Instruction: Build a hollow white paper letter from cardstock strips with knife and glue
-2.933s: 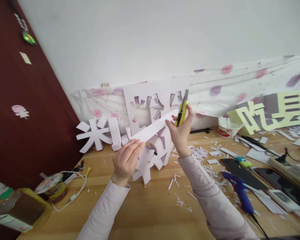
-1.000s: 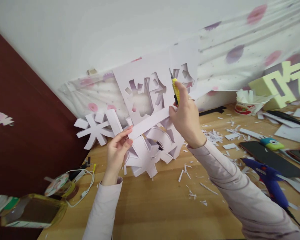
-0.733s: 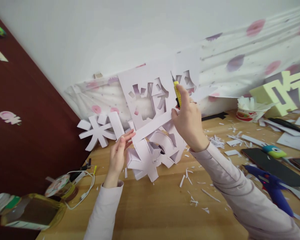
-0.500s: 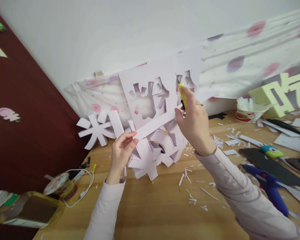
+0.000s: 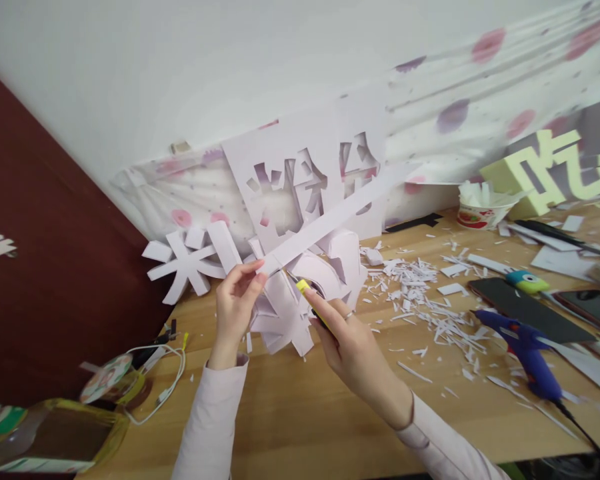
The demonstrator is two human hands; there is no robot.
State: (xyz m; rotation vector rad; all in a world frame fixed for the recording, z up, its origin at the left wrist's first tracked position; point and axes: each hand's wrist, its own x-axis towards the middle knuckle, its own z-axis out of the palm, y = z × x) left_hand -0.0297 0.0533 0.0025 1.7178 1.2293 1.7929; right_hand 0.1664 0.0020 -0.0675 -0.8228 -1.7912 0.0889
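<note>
Between the thumb and fingers of my left hand [image 5: 237, 303] is the near end of a long white strip [image 5: 325, 223], which slants up to the right. My right hand [image 5: 353, 347] is closed around a yellow utility knife [image 5: 307, 291], its tip close to the strip's underside near my left fingers. Whether the blade touches the strip I cannot tell. Behind and below both hands stand white cut-out character pieces [image 5: 287, 327], partly covered by the strip and the knife. Left of them is another white character piece [image 5: 185, 263].
A white board with cut-out openings [image 5: 270, 153] leans at the wall. White scraps [image 5: 420, 287] litter the table's right side, near a blue glue gun [image 5: 523, 350], a dark phone [image 5: 590, 307] and a paper bowl [image 5: 483, 210]. A large oil bottle [image 5: 55, 437] stands at lower left.
My right hand with the knife has come down and left, from the strip's far part to near my left fingers. The strip's far end now extends free. The view has shifted slightly right.
</note>
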